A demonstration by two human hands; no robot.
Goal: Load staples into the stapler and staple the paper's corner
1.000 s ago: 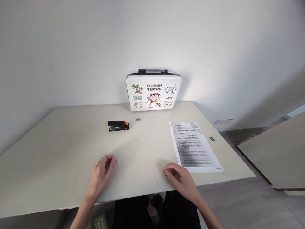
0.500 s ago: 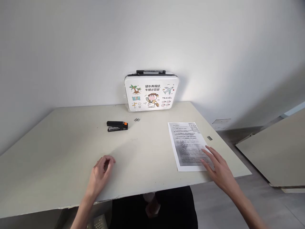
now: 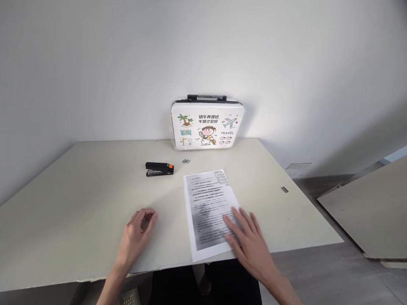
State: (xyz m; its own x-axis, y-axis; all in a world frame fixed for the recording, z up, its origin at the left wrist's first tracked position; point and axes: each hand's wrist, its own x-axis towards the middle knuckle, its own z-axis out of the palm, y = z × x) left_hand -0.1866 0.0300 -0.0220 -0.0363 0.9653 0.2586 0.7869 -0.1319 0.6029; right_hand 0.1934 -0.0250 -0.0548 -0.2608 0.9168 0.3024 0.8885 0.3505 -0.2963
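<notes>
A printed sheet of paper (image 3: pixel 206 203) lies tilted a little near the table's front edge, in front of me. My right hand (image 3: pixel 249 241) rests flat on its lower right part, fingers spread. To the left of the sheet, my left hand (image 3: pixel 138 231) lies on the table with its fingers curled round to the thumb, and I see nothing in it. Beyond that hand is a black stapler (image 3: pixel 159 169) with an orange patch on top, lying on its side or flat; I cannot tell which.
A white cartoon-printed case (image 3: pixel 208 127) with a black handle stands upright against the wall. Small staple strips (image 3: pixel 186 161) lie between stapler and case, and another staple strip (image 3: pixel 284 189) is near the right edge of the table (image 3: pixel 79 203).
The paper has slid left and toward me from the table's right side, moving with my right hand on it. My left hand stays curled in nearly the same spot.
</notes>
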